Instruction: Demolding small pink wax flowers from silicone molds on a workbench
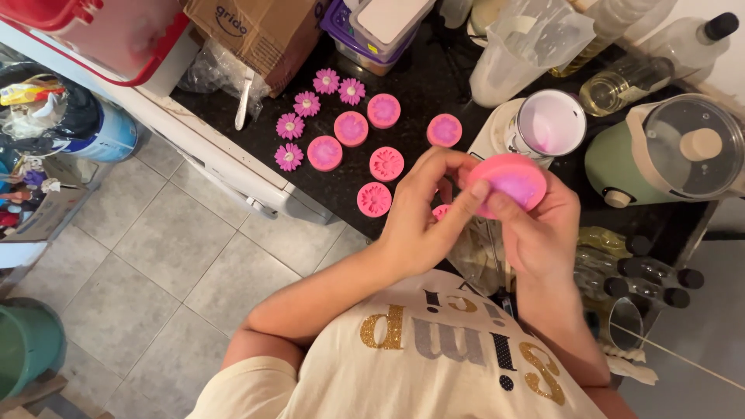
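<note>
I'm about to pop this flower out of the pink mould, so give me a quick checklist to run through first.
1. Both hands on the mould: ok, left hand and right hand hold the round pink mould.
2. Mould over the counter: ok, above the black counter edge.
3. Piece set firm: cannot tell.
4. Landing spot: ok, bare counter beside the finished pink flowers.
5. Open cup nearby: not ok, close behind the hands.

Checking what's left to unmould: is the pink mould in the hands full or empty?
Full, it seems: the mould shows a paler purple-pink filling inside its rim, gripped by both hands.
</note>
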